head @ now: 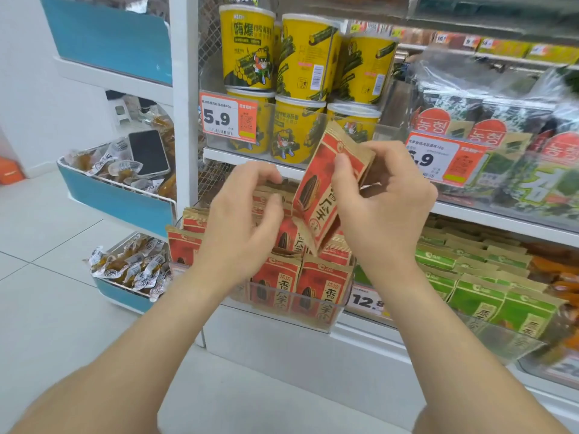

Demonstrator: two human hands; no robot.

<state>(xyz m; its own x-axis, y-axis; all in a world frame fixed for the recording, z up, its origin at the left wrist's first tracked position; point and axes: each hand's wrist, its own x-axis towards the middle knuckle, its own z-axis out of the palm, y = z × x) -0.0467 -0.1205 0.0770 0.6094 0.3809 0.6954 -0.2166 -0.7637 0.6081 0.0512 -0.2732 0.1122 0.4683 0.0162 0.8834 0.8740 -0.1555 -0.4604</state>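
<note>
- Red seed packet point(326, 186) hung tilted above the clear bin point(316, 322), its lower corner just over the row of red packets point(282, 286) and below the yellow tubs point(247, 48).
- My right hand point(385, 202) pinched it near the top, thumb in front and fingers behind.
- My left hand point(238, 220) curled its fingers over the row's top edges; whether they gripped 1 packet I could not tell.
- Done well, I judged, the left hand would open a gap, then the packet would go in upright, label forward, corners uncrushed.
- My 2 forearms reached forward and up, wrists near each other.
</note>
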